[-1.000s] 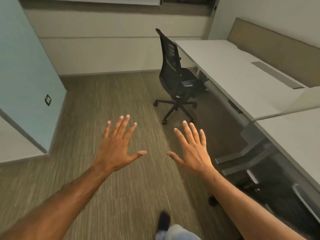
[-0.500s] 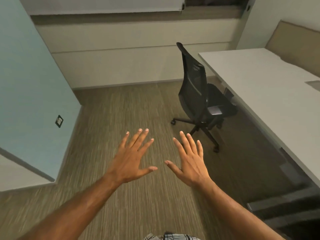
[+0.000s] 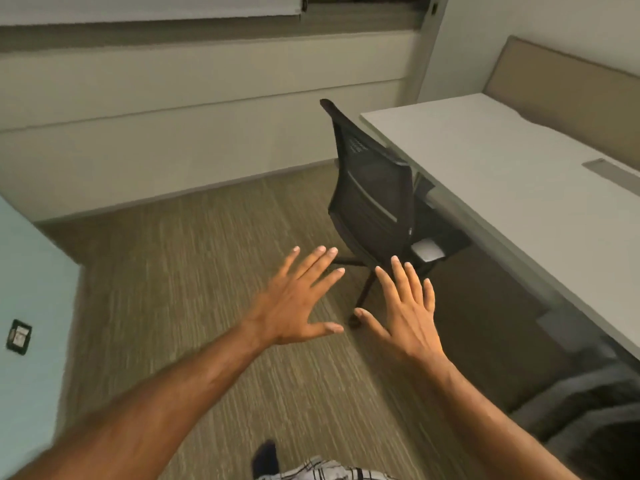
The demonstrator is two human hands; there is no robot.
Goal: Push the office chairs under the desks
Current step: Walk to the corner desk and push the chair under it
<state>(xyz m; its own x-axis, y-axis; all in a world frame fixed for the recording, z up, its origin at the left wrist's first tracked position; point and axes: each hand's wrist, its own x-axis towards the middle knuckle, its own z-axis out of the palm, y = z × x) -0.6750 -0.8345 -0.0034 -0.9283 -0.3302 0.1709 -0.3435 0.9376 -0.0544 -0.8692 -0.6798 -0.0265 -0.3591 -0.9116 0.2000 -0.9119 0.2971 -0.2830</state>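
Note:
A black mesh-backed office chair (image 3: 372, 199) stands on the carpet beside the white desk (image 3: 512, 174), its seat partly under the desk edge and its back turned toward me. My left hand (image 3: 298, 299) and my right hand (image 3: 408, 313) are stretched forward side by side, fingers spread and straight, holding nothing. Both hands are short of the chair's backrest and do not touch it. The chair's wheeled base shows just past my right fingertips.
A pale wall (image 3: 173, 140) runs across the back of the room. A light blue partition (image 3: 31, 306) with a small wall socket (image 3: 19, 336) stands at left. Striped carpet (image 3: 180, 271) lies between them. A tan divider panel (image 3: 561, 84) backs the desk.
I have walked closer to the chair, which now looms larger and sits just beyond my fingertips. Both hands stay open and extended, drawn a little nearer together.

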